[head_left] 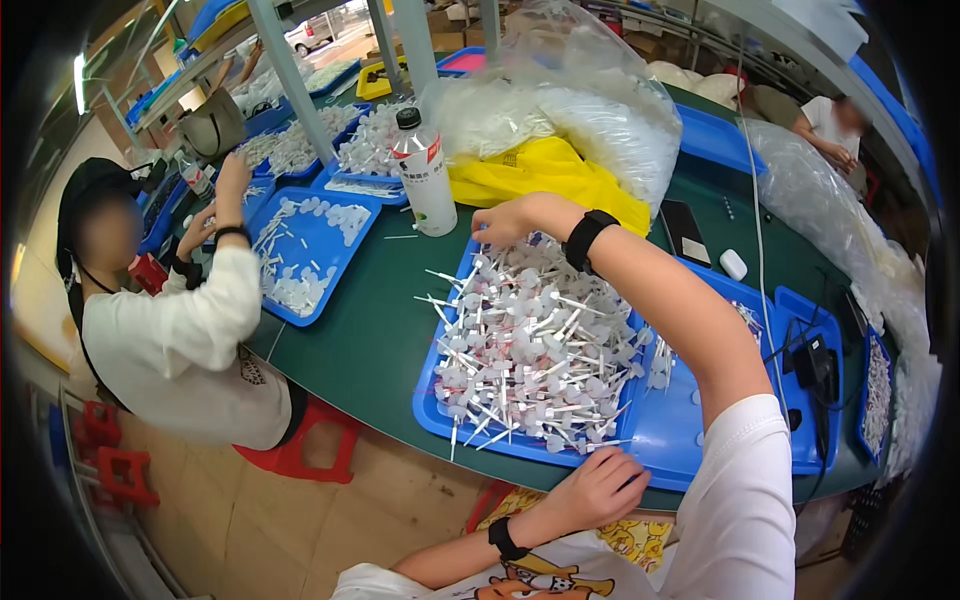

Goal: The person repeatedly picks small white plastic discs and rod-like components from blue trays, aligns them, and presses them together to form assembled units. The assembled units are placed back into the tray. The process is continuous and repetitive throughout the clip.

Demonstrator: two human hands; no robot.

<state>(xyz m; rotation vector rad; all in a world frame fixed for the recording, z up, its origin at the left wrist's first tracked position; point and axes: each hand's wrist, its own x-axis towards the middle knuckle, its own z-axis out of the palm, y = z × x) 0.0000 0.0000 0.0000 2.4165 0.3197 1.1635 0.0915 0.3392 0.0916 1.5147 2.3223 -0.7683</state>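
Green bench (355, 350) carries a blue tray (428, 400) heaped with small white plastic pieces (540, 350), right hand (505, 222) bent down at the tray's far left corner, left hand (600, 488) curled at its near edge; can't tell if either grip is apart, together or clamped on a piece. Just beyond: bottle (424, 180), yellow bag (550, 175) and clear plastic bag (620, 110), with phone (685, 232) and white case (733, 264) off to the right. Farther left, a co-worker (170, 330) in white sits on a red stool (320, 440) by another blue tray (335, 250) of white bits (300, 290).
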